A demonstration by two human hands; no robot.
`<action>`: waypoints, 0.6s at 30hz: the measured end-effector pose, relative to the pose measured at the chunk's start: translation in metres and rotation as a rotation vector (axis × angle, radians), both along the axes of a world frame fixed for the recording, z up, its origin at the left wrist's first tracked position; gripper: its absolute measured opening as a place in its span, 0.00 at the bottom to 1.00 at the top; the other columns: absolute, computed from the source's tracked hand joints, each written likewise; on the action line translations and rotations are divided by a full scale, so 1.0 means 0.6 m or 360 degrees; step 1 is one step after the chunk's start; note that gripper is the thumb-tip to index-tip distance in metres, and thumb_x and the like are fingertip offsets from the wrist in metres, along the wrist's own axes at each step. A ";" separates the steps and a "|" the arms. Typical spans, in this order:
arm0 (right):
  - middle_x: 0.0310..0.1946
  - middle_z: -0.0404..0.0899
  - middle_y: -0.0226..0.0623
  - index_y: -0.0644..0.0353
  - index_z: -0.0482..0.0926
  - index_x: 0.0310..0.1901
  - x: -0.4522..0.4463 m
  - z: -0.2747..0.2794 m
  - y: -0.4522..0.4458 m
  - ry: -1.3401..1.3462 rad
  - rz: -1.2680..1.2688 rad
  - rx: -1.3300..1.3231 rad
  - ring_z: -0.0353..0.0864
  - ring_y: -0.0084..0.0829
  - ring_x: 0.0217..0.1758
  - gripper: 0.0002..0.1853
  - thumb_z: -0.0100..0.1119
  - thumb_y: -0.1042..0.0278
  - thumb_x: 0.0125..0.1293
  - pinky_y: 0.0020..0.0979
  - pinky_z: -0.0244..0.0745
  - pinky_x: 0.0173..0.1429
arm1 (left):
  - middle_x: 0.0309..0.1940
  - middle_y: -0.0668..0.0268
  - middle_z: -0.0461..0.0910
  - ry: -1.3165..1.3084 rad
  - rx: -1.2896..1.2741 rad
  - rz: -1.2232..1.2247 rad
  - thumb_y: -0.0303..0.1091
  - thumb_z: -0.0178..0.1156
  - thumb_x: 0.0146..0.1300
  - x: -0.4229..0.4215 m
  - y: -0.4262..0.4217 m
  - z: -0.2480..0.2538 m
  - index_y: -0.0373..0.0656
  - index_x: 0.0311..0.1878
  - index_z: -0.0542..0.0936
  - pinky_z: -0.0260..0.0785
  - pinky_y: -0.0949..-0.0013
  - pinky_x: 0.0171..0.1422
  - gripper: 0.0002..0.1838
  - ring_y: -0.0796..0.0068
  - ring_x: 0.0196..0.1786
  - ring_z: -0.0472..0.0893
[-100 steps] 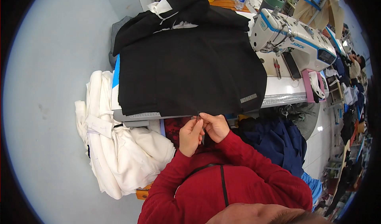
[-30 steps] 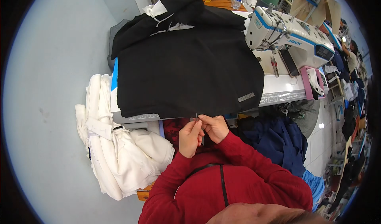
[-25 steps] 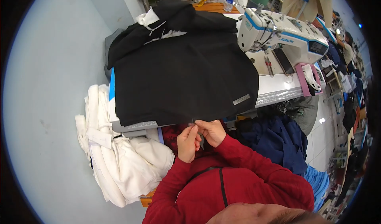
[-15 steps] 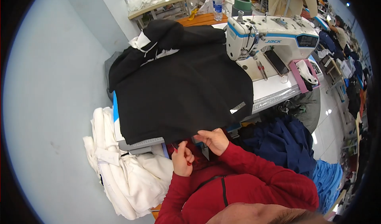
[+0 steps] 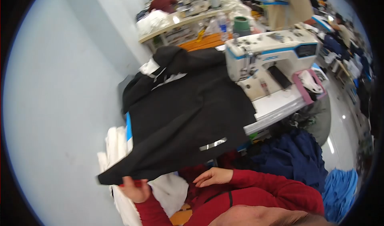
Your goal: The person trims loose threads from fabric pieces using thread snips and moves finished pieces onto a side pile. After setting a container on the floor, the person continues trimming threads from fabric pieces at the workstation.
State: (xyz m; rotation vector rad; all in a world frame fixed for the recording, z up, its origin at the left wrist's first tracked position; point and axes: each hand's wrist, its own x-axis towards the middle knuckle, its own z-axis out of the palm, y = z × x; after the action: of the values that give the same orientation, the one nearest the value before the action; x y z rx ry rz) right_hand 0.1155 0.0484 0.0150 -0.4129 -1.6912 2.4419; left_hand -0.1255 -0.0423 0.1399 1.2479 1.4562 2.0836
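A large black garment (image 5: 180,118) lies over the sewing table, its near edge drawn out to a corner at the lower left. At that edge is my left hand (image 5: 137,190), blurred, its fingers closed on the fabric. A small red tool (image 5: 139,183) shows beside these fingers; its exact kind is unclear. My right hand (image 5: 214,177) is held over my lap, fingers stretched out and holding nothing, just below the garment. A shiny pale strip (image 5: 213,144) lies on the black cloth near its front edge.
A white sewing machine (image 5: 272,52) stands at the table's right, with a phone (image 5: 279,78) and pink tray (image 5: 310,86) beside it. White cloth (image 5: 170,192) hangs at lower left. Navy fabric (image 5: 292,158) and light blue fabric (image 5: 340,190) are piled at right. A wall (image 5: 60,106) bounds the left.
My left hand has moved left and pulled the garment's near corner outward and toward me. My right hand has come away from the cloth's edge. The view has shifted.
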 end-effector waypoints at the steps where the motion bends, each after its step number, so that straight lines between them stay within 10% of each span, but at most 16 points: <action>1: 0.46 0.79 0.38 0.60 0.73 0.56 -0.001 -0.008 0.000 -0.0024 0.0091 0.0143 0.76 0.23 0.50 0.20 0.58 0.64 0.64 0.23 0.69 0.56 | 0.49 0.55 0.72 0.0940 0.0054 0.0375 0.34 0.53 0.61 -0.024 -0.026 0.030 0.34 0.61 0.64 0.68 0.67 0.46 0.26 0.65 0.43 0.76; 3: 0.47 0.79 0.38 0.61 0.73 0.56 -0.001 -0.031 -0.002 -0.0103 0.0130 0.0086 0.75 0.24 0.52 0.19 0.56 0.66 0.64 0.25 0.68 0.58 | 0.44 0.56 0.71 0.1807 0.0388 0.1058 0.37 0.51 0.63 -0.067 -0.088 0.089 0.34 0.59 0.64 0.63 0.67 0.47 0.24 0.67 0.41 0.72; 6: 0.47 0.79 0.38 0.63 0.73 0.55 -0.003 -0.054 -0.003 -0.0088 0.0094 0.0077 0.75 0.24 0.52 0.18 0.55 0.67 0.65 0.25 0.67 0.58 | 0.30 0.68 0.70 0.1178 0.0459 0.1629 0.40 0.48 0.67 -0.090 -0.201 0.202 0.40 0.45 0.71 0.53 0.78 0.31 0.13 0.81 0.27 0.65; 9: 0.45 0.79 0.38 0.63 0.73 0.54 -0.008 -0.078 -0.003 -0.0165 0.0025 -0.0163 0.76 0.24 0.50 0.18 0.56 0.68 0.64 0.24 0.69 0.56 | 0.20 0.75 0.70 0.0271 0.0740 0.1386 0.40 0.49 0.69 -0.077 -0.276 0.309 0.44 0.36 0.75 0.49 0.85 0.22 0.11 0.90 0.19 0.62; 18: 0.44 0.79 0.38 0.65 0.73 0.54 -0.007 -0.055 0.013 -0.0182 -0.0166 -0.0255 0.77 0.24 0.46 0.16 0.54 0.72 0.64 0.24 0.72 0.52 | 0.26 0.70 0.73 0.0499 -0.0144 0.1435 0.32 0.61 0.59 -0.241 -0.283 0.396 0.41 0.35 0.73 0.55 0.81 0.20 0.08 0.79 0.30 0.78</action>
State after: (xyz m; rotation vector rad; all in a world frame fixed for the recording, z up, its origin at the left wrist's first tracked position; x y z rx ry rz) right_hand 0.1116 0.0562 -0.0178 -0.6550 -1.4774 2.5291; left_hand -0.2701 -0.2119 0.3774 1.0012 2.5865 2.3243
